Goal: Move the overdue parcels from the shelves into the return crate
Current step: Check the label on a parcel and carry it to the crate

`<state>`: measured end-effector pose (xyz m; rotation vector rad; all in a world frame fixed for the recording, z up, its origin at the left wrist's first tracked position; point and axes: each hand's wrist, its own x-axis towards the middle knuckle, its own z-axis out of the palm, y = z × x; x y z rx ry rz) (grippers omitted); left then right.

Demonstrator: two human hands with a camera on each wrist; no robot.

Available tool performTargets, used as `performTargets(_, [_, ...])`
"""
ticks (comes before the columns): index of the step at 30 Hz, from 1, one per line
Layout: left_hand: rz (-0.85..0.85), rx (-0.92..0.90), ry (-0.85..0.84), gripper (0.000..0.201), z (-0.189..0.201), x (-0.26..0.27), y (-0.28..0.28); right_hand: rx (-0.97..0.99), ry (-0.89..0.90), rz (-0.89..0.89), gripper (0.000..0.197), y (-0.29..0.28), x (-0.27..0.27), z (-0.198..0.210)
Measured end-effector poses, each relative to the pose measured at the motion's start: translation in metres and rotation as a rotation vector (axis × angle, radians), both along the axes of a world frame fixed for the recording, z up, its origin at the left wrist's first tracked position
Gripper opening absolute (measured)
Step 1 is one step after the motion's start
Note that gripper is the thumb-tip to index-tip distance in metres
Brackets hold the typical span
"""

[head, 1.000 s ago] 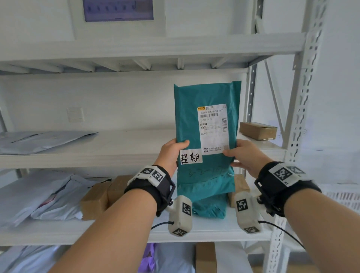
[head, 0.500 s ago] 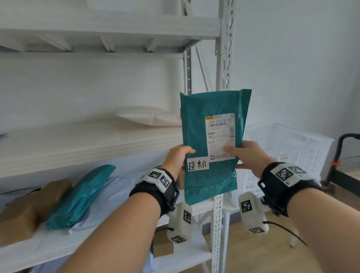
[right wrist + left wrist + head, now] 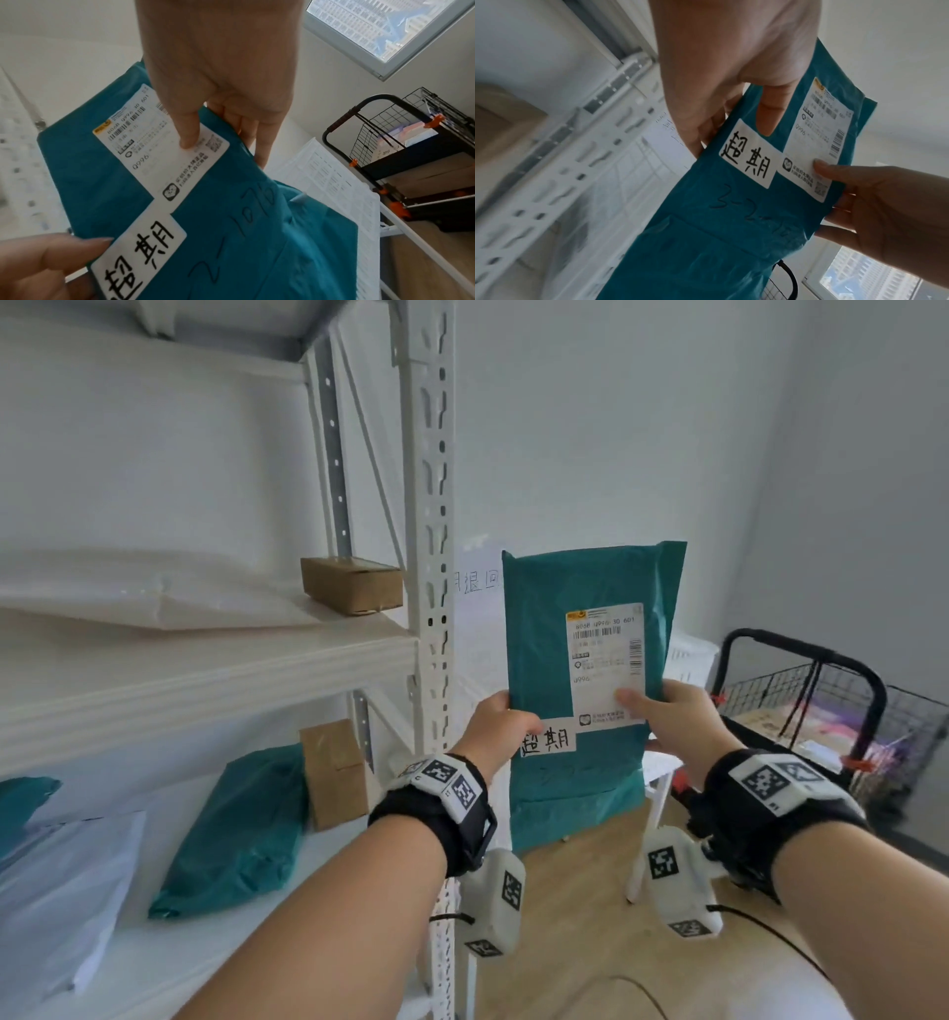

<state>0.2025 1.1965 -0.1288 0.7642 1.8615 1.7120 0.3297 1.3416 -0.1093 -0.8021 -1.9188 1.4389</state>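
Note:
I hold a teal plastic parcel (image 3: 544, 629) upright in front of me, clear of the shelves. It carries a white shipping label and a handwritten white sticker (image 3: 548, 743). My left hand (image 3: 500, 722) pinches its left edge, thumb on the front. My right hand (image 3: 662, 716) pinches the right edge, thumb on the shipping label (image 3: 606, 660). The same parcel (image 3: 726, 213) (image 3: 231, 233) fills both wrist views. A white slatted crate (image 3: 331, 182) stands behind the parcel, mostly hidden in the head view (image 3: 690, 654).
The white shelf post (image 3: 429, 557) stands just left of the parcel. On the shelves lie a small cardboard box (image 3: 352, 583), another brown box (image 3: 334, 773), a teal parcel (image 3: 241, 829) and a white mailer (image 3: 56, 891). A black wire cart (image 3: 842, 711) holds items at the right.
The view has swung right, past the end of the shelving. The parcel, still held in both hands, now hangs beyond the shelf post in front of the wall and crate.

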Motion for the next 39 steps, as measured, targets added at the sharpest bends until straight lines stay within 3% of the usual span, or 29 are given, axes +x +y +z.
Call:
performTargets(10, [-0.094,0.004,-0.133,0.032,-0.001,-0.073,0.151,0.03,-0.028,-0.193,0.01,0.127,-0.074,0.014])
performTargets(14, [-0.11,-0.024,-0.113,0.032,0.004,-0.091,0.2,0.107,-0.054,-0.203,0.014,0.165,-0.084,0.024])
performTargets(20, [-0.148,0.067,-0.095,0.032,0.041,-0.115,0.254,0.132,0.054,-0.221,0.009,0.226,-0.106,0.056])
performTargets(29, [0.117,0.156,0.111,0.035,0.086,-0.192,0.335,0.187,0.246,-0.012,0.013,0.326,-0.193,0.096])
performTargets(34, [0.247,0.055,0.141,0.03,0.062,-0.235,0.398,0.177,0.117,0.079,0.026,0.4,-0.247,0.075])
performTargets(39, [0.301,-0.033,-0.041,0.029,0.004,-0.275,0.442,0.125,-0.138,0.194,0.019,0.464,-0.302,0.027])
